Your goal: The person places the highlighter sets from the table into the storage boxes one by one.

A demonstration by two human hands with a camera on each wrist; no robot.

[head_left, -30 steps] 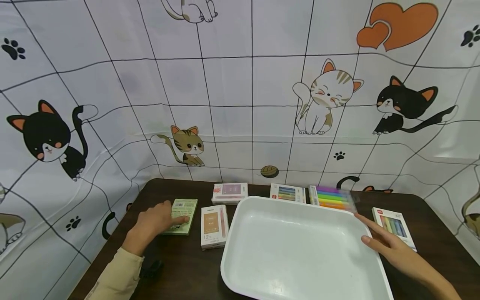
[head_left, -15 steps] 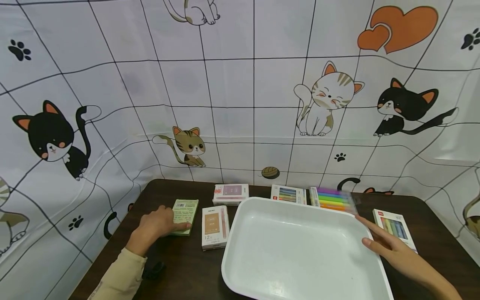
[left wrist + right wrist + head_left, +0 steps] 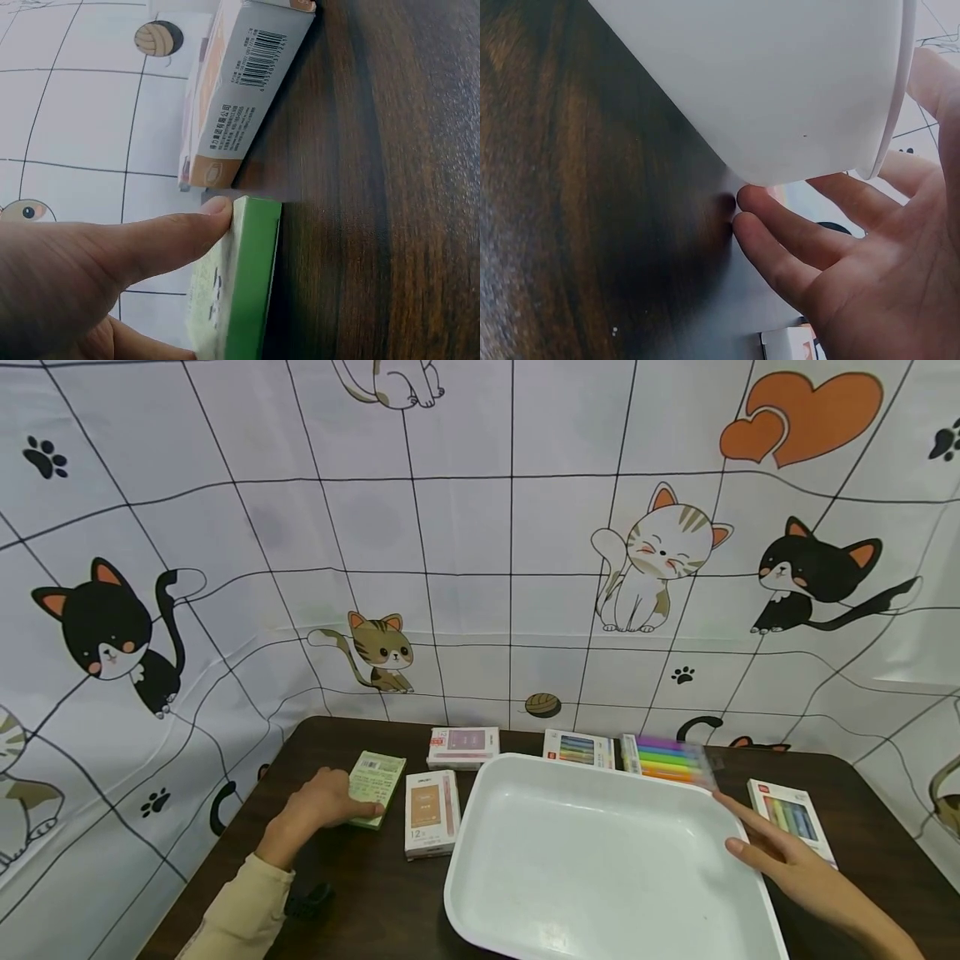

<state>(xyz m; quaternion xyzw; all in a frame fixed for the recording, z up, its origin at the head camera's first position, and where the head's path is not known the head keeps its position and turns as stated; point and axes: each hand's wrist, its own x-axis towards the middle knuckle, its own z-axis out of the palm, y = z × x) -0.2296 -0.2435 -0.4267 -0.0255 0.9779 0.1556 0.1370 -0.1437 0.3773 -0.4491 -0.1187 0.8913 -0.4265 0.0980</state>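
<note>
My left hand point(image 3: 318, 802) pinches a flat green box point(image 3: 375, 781) at the table's left side. In the left wrist view the thumb presses on the edge of the green box point(image 3: 251, 277), which lies low over the wood, slightly tilted. The other fingers reach along its far side, partly hidden. My right hand point(image 3: 783, 856) holds the right rim of a large white tray point(image 3: 600, 852), thumb over the rim and fingers outside. The right wrist view shows those fingers point(image 3: 795, 232) under the corner of the tray point(image 3: 780, 90).
Just right of the green box lies a white and brown box point(image 3: 431, 814). Along the back are a box with a purple panel point(image 3: 465, 747), a pencil box point(image 3: 579, 749) and a clear case of rainbow pens point(image 3: 667, 762). Another pencil box point(image 3: 791, 814) lies beyond my right hand.
The green box has turned a little, its far end swinging right. My left thumb has shifted from across its face to its near right edge. The right hand and tray stay put.
</note>
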